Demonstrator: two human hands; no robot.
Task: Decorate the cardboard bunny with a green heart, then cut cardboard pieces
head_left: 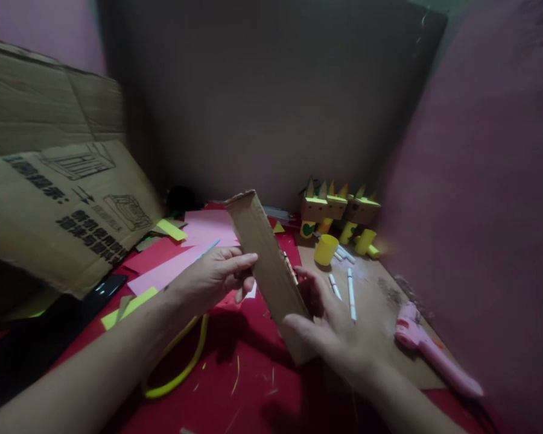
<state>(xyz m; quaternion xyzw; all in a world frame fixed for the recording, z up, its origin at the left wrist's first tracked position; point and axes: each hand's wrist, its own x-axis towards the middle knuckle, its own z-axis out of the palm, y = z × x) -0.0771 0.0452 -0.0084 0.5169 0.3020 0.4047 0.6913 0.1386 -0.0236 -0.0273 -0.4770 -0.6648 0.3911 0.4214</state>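
A long strip of brown cardboard [270, 265] is held tilted in the air over the red table, its upper end leaning left. My left hand [233, 268] pinches its left edge near the middle, thumb on the near face. Around the lower right part of the strip curls my right hand [323, 307], with the thumb on the near face and the fingers behind. Below my left wrist lies a yellow loop [201, 352], partly hidden by the forearm.
Brown board [375, 313] at right bears a pink glue gun [434, 349], white markers [352, 294], a yellow cylinder [326, 249] and several cardboard-headed figures [314, 208]. At left are pink paper sheets [210, 228], a dark phone [104, 292] and a large printed carton [67, 211].
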